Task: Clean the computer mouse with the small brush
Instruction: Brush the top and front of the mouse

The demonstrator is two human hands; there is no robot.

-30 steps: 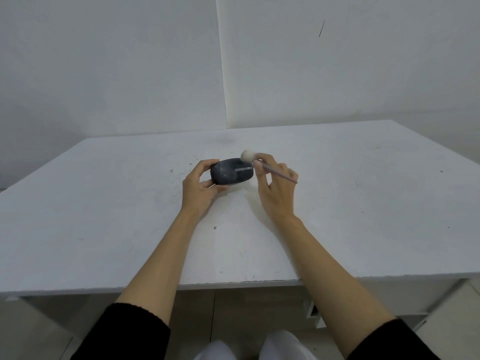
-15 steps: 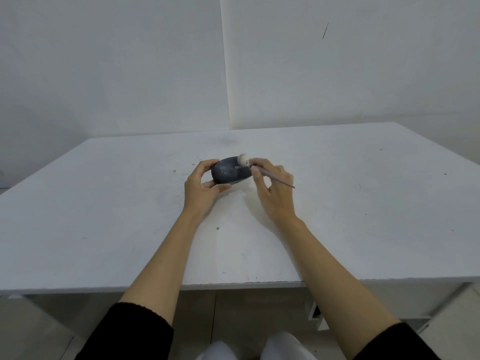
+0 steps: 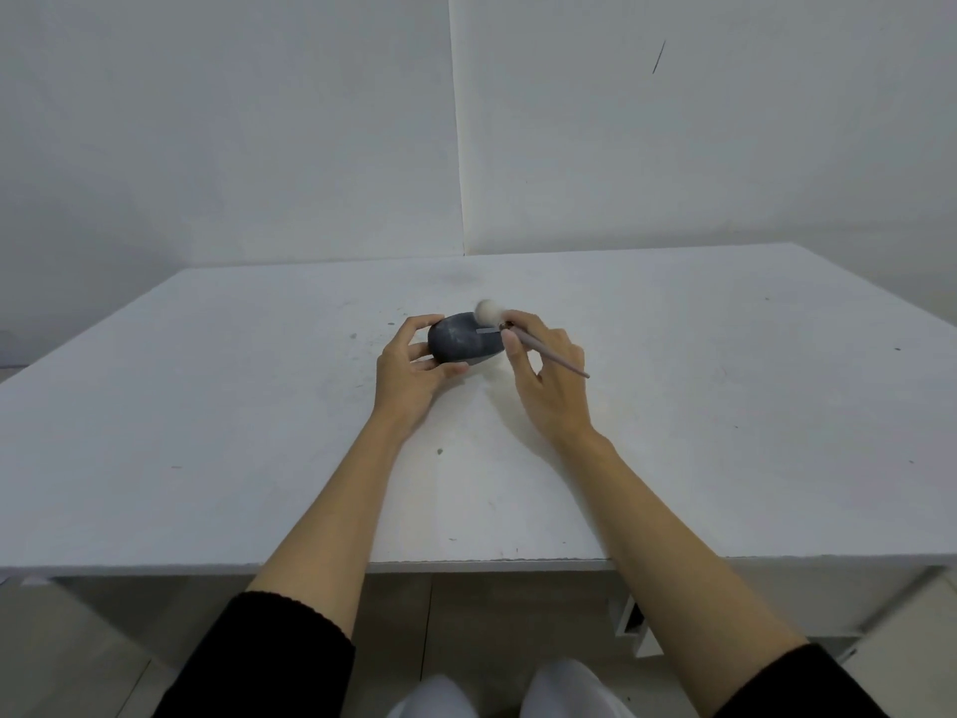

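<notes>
Black sleeves pushed back sit nearest you, both bare forearms reaching out over the white table [image 3: 207, 406]. Farther on, your left hand [image 3: 409, 370] pinches the near end of the dark computer mouse [image 3: 463, 340] between thumb and curled fingers, holding it tilted on the tabletop near the middle of the table. Your right hand [image 3: 549, 375] is closed in a pencil-style pinch on the thin handle of the small brush [image 3: 538, 347], the handle running back over the knuckles.

Half a second ago the pale round brush head lay on the mouse's top, close to the light strip (probably the wheel area). Now it has swung out to the far right edge of the shell — it looks to be at or just past the rim, though whether the bristles touch is hard to tell. A second ago it sat in much the same outer spot, so you seem to be mid-sweep, stroking back and forth across that end.

That suggests the cleaning is underway rather than finishing — the left flank and near end likely remain, and your steadying fingers cover part of them.
</notes>
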